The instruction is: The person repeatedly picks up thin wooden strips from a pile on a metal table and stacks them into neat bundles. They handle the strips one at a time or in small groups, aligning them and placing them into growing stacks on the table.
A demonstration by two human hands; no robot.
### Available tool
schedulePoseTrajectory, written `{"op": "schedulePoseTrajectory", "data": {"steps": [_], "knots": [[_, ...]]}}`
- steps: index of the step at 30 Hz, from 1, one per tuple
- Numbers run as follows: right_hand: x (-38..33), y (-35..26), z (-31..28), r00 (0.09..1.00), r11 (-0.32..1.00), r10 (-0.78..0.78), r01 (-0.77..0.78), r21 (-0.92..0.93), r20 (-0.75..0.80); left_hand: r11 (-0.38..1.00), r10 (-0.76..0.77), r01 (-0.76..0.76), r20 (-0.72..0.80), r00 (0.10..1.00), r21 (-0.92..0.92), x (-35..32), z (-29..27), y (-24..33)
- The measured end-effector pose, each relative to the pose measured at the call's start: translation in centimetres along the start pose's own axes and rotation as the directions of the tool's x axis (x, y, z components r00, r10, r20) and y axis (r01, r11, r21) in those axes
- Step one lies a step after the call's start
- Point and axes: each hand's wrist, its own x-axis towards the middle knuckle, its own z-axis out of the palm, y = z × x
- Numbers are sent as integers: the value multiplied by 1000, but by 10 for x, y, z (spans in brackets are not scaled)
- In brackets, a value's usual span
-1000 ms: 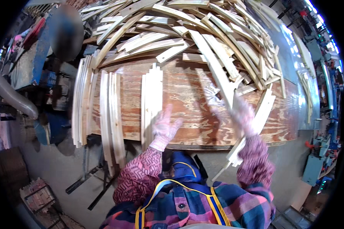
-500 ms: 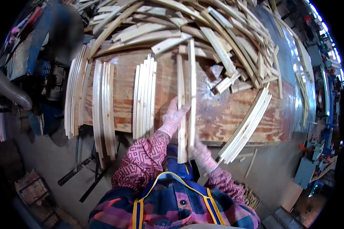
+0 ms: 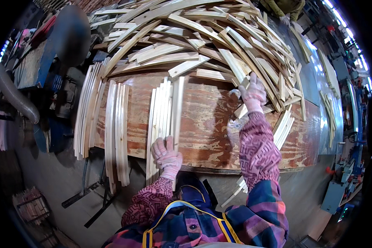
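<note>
My left hand (image 3: 167,157), in a pale knit glove, lies with its fingers stretched out over the near part of a bundle of wooden strips (image 3: 158,111). At that bundle's right side is one slightly blurred wooden strip (image 3: 178,107), close to my fingertips. My right hand (image 3: 253,94), gloved alike, reaches out to the lower edge of a large heap of loose wooden strips (image 3: 182,56). Its fingers are extended over the end of a short strip (image 3: 234,68); whether they touch it I cannot tell.
Two more strip bundles (image 3: 84,111) (image 3: 116,132) stand along the left of the wooden tabletop (image 3: 206,140). Another bundle (image 3: 283,128) lies right, partly behind my right sleeve. A co-worker's gloved hand (image 3: 286,20) shows at the far right. A grey hose (image 3: 18,105) curves at left.
Both hands have let go of the two strips they held at the middle. A strip now lies beside the left-middle bundle. My left hand moved left; my right hand moved far and right.
</note>
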Motion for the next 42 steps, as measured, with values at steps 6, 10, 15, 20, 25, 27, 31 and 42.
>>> {"op": "schedulePoseTrajectory", "data": {"steps": [6, 10, 15, 20, 25, 27, 31, 42], "knots": [[-77, -20, 8, 915, 964, -126, 23, 263, 384, 991, 132, -129, -210, 969, 25, 12, 25, -22], [-221, 70, 82, 624, 390, -716, -13, 921, 312, 447, 264, -65, 62, 963, -892, 38, 13, 56], [-131, 90, 106, 763, 764, -645, 645, -15, -31, 302, 373, 352, 450, 812, -886, 55, 24, 84], [32, 58, 16, 942, 957, 290, -279, -85, 171, 365, 67, 152, 189, 980, -918, 31, 69, 41], [105, 108, 66, 991, 942, 134, -132, -309, -16, -28, 292, 464, 437, 851, -885, 18, 42, 29], [116, 107, 58, 995, 947, 102, -93, -307, 13, -116, 279, 555, 510, 814, -823, 23, 49, 16], [111, 71, 30, 983, 906, 96, -20, -423, 159, -213, 170, 650, 627, 760, -730, 26, 64, -2], [-49, 53, 10, 957, 788, -151, -36, 614, 249, -49, 94, 297, 291, 952, -954, 10, 53, 31]]}}
